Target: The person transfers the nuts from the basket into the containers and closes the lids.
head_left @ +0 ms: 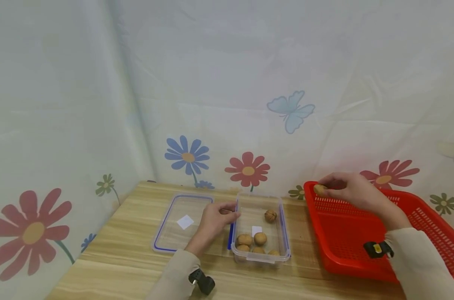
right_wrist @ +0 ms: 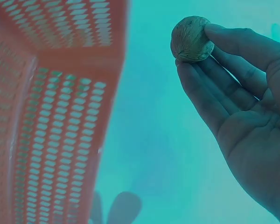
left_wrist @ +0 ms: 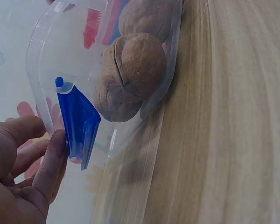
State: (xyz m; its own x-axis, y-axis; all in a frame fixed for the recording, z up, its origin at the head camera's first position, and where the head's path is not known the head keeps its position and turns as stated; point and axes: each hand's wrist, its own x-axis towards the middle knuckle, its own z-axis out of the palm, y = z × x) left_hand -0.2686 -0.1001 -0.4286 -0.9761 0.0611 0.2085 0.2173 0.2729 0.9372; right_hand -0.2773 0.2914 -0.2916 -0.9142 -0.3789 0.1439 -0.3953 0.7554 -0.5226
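In the head view, my right hand (head_left: 352, 191) pinches a walnut (head_left: 319, 190) above the far left rim of a red basket (head_left: 317, 233). The right wrist view has that walnut (right_wrist: 192, 39) between thumb and fingertips, off the basket's wall. My left hand (head_left: 215, 218) grips the left wall of a clear plastic container (head_left: 262, 258) by its rim. Beside those fingers hangs a blue latch flap (left_wrist: 79, 121). Several walnuts (head_left: 260, 238) lie at the container's near end, and one walnut (head_left: 270, 216) sits farther back on the right.
A clear lid with a blue seal (head_left: 166, 223) lies flat left of the container, with a white label (head_left: 185, 222). A wooden table (head_left: 114, 258) bears everything. Behind it hangs a flower-print curtain (head_left: 211, 104). The basket's tall perforated side (right_wrist: 60, 140) rises near my right hand.
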